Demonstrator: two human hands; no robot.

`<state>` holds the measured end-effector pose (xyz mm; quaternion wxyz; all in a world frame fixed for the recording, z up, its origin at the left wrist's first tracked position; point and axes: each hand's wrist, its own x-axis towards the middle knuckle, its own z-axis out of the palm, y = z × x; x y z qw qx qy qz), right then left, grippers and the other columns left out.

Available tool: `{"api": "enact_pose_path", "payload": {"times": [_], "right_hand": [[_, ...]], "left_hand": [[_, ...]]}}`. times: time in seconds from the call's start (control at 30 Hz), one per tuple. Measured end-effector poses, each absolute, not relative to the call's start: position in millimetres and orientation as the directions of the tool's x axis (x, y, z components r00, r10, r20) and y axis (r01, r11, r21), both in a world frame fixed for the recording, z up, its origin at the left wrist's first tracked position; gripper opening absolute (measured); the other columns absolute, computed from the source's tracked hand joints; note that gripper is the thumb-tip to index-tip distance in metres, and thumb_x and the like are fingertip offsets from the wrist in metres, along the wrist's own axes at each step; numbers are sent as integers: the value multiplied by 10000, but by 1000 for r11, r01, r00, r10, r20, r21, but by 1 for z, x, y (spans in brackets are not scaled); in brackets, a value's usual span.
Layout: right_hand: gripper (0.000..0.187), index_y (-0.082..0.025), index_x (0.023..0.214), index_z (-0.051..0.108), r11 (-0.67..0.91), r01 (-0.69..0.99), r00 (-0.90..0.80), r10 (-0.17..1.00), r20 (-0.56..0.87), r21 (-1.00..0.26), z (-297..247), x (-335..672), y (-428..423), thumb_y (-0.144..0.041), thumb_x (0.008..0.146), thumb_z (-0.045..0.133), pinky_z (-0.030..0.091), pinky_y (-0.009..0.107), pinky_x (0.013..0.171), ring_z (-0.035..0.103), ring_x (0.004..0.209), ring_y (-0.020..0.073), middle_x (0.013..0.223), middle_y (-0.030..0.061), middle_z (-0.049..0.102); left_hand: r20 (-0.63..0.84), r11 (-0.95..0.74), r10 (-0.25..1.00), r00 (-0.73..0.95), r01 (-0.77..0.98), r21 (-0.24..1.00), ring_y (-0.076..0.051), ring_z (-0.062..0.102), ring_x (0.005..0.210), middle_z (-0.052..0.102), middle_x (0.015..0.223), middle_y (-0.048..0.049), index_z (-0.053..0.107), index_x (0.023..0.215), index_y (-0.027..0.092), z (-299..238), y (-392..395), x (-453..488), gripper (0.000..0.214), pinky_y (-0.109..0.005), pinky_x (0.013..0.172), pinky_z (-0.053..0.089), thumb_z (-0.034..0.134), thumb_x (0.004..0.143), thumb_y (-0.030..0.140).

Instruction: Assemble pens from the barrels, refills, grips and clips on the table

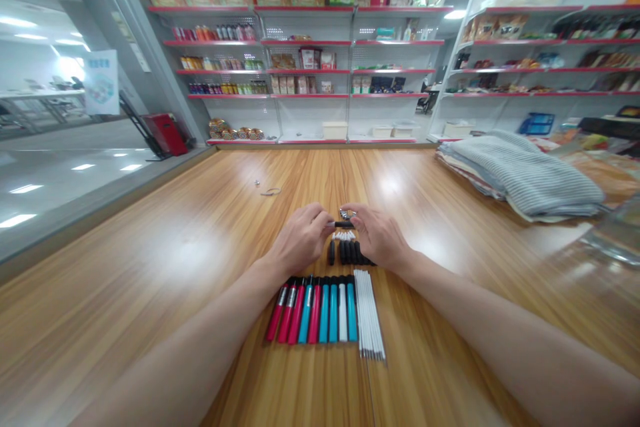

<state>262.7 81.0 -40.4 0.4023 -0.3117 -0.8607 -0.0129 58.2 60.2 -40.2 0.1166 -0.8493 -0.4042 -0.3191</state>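
My left hand (306,235) is closed, its fingertips pinching the pale end of a pen piece. My right hand (381,237) closes on the other end of the same pen piece (343,224), whose middle shows black. Just behind it lies a small pile of shiny metal parts (345,213), partly covered by the right fingers. Under the hands are small white pieces (343,236) and a row of short black tubes (349,253). Nearer to me, pink, blue and white pen barrels (314,312) with black ends lie side by side. White pen refills (369,313) lie to their right.
A wire-like loop (271,192) and a tiny metal bit (257,183) lie farther back on the wooden table (165,260). Folded striped cloth (520,170) and a clear container (617,233) are at the right. Stocked shelves (310,71) stand behind the table.
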Motion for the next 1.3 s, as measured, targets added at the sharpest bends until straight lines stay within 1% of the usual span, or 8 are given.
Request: {"api": "enact_pose_path", "payload": {"times": [0.07, 0.2, 0.33, 0.57, 0.73, 0.93, 1.13, 1.3], "right_hand": [[307, -224, 1217, 491, 804, 548, -483, 531, 696, -232, -40, 262, 80, -145, 929, 420, 507, 307, 813, 646, 969, 198, 1087, 54, 671], [277, -216, 1200, 489, 795, 558, -467, 537, 702, -237, -40, 261, 80, -161, 941, 409, 500, 295, 789, 649, 943, 194, 1066, 57, 673], [245, -214, 1173, 500, 793, 564, -456, 532, 713, -231, -40, 261, 81, -179, 951, 401, 493, 290, 765, 654, 903, 193, 1018, 58, 678], [227, -213, 1148, 504, 814, 538, -463, 503, 730, -219, -40, 259, 79, -174, 941, 421, 493, 279, 746, 657, 868, 188, 978, 61, 684], [206, -210, 1130, 500, 823, 524, -470, 493, 732, -217, -40, 259, 78, -178, 941, 424, 495, 280, 764, 657, 885, 186, 992, 64, 684], [191, -205, 1115, 499, 825, 512, -472, 503, 725, -239, -40, 259, 79, -177, 941, 424, 497, 283, 783, 660, 894, 186, 990, 65, 681], [175, -213, 1095, 498, 830, 511, -465, 485, 741, -223, -41, 259, 79, -182, 940, 423, 491, 275, 740, 657, 853, 183, 975, 58, 682], [157, -217, 1078, 498, 843, 498, -467, 457, 757, -201, -41, 259, 78, -189, 942, 423, 479, 266, 702, 654, 827, 178, 940, 46, 684]], "left_hand": [[622, -641, 616, 483, 766, 40, -200, 552, 860, 583, 895, -71, 568, 946, 162, -40, 60, 58, 155, -343, 784, 445, 452, 949, 265], [612, -649, 617, 494, 760, 41, -202, 549, 879, 580, 922, -74, 568, 1069, 168, -40, 59, 59, 198, -346, 792, 444, 430, 957, 255], [632, -656, 611, 477, 752, 66, -190, 540, 888, 549, 968, -93, 590, 994, 157, -41, 59, 60, 192, -331, 795, 456, 415, 952, 223], [659, -651, 588, 468, 758, 42, -203, 544, 914, 563, 1001, -101, 575, 919, 159, -39, 60, 56, 123, -340, 800, 444, 474, 920, 228], [603, -631, 617, 506, 776, -6, -215, 545, 896, 621, 927, -71, 593, 1021, 171, -35, 56, 58, 193, -382, 836, 385, 492, 921, 302], [598, -605, 603, 528, 791, -89, -209, 505, 799, 613, 778, -54, 612, 827, 180, -31, 52, 59, 226, -408, 830, 330, 451, 936, 295], [638, -602, 593, 490, 797, -52, -219, 536, 833, 632, 825, -61, 595, 865, 175, -31, 53, 58, 197, -419, 868, 317, 479, 923, 323], [604, -622, 616, 506, 782, -22, -191, 583, 793, 659, 877, -46, 613, 1004, 190, -30, 49, 61, 208, -446, 940, 274, 445, 939, 293]]}}
